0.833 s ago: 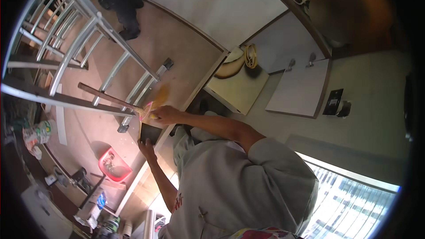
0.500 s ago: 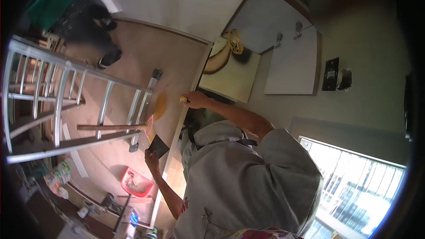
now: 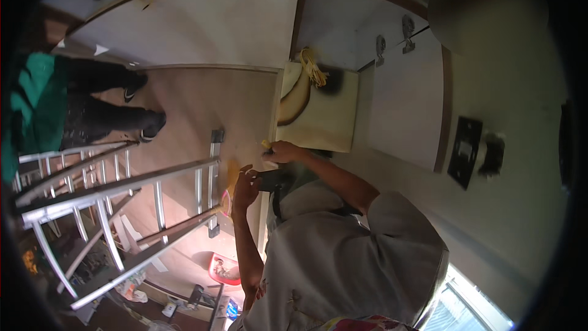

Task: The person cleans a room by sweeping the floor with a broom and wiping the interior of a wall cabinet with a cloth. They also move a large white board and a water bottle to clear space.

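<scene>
My left hand (image 3: 247, 189) is closed on the edge of a dark, flat, square sheet (image 3: 273, 179), which lies close to my waist. My right hand (image 3: 283, 152) is closed around a small tool with a yellow end (image 3: 266, 144). Only that end and a pale part below the fist show, so its kind cannot be made out. The two hands are near each other but apart, the right one farther right and slightly higher in the picture.
An aluminium ladder (image 3: 159, 199) stands on the left, with a broom (image 3: 226, 203) beside its foot. A person in a green top (image 3: 40, 98) is behind it. Nearby are a red tub (image 3: 225, 270), a yellow coiled cord (image 3: 313, 68) on a scorched pale panel (image 3: 334, 116), and a black wall plate (image 3: 463, 152).
My left hand has moved up and right with the dark sheet, toward my right hand. My right hand has shifted slightly right and down. The view has turned, and the other person appears lower.
</scene>
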The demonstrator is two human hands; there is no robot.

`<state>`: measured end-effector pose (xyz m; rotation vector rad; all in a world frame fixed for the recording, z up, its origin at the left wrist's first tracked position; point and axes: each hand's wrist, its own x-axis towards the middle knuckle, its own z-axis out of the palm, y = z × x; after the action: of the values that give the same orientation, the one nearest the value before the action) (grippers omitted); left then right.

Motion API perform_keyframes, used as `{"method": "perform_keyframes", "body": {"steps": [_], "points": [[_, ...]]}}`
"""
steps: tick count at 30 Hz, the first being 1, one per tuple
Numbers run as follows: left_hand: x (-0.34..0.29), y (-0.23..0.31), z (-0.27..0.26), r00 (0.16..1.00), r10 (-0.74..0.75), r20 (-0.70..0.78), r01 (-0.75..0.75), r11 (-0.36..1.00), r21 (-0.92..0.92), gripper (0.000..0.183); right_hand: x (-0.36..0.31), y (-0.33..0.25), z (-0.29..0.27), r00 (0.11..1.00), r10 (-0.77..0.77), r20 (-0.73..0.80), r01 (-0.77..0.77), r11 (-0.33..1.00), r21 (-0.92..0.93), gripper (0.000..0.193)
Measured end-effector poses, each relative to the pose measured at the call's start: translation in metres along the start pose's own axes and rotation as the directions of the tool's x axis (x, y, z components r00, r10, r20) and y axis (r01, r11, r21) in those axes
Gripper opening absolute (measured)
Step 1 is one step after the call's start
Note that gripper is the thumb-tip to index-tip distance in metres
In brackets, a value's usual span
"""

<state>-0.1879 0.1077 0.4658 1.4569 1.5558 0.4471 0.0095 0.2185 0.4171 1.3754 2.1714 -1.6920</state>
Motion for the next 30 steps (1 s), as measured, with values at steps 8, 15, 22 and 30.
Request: {"method": "perform_keyframes", "body": {"steps": [8,15,22,30], "points": [[0.107,0.026,0.019,0.974,-0.146,0.172,0.197,0.920,-0.339,0.026,0.039,-0.002,-0.093,0.986,-0.156,0.063,0.147,0.980,0.134,0.051],[0.155,0.053,0.041,0.949,-0.153,0.276,0.281,0.806,-0.521,0.032,0.042,0.034,-0.132,0.997,-0.081,0.018,0.072,0.954,0.290,0.056],[0.167,0.000,0.087,0.840,-0.540,0.044,0.457,0.663,-0.593,0.045,0.020,0.039,-0.132,0.857,0.030,-0.515,0.049,0.989,0.139,0.053],[0.193,0.001,0.105,0.767,-0.544,-0.340,0.357,0.803,-0.478,0.042,0.032,0.038,-0.057,0.925,-0.052,-0.375,0.021,0.996,-0.087,0.086]]}}
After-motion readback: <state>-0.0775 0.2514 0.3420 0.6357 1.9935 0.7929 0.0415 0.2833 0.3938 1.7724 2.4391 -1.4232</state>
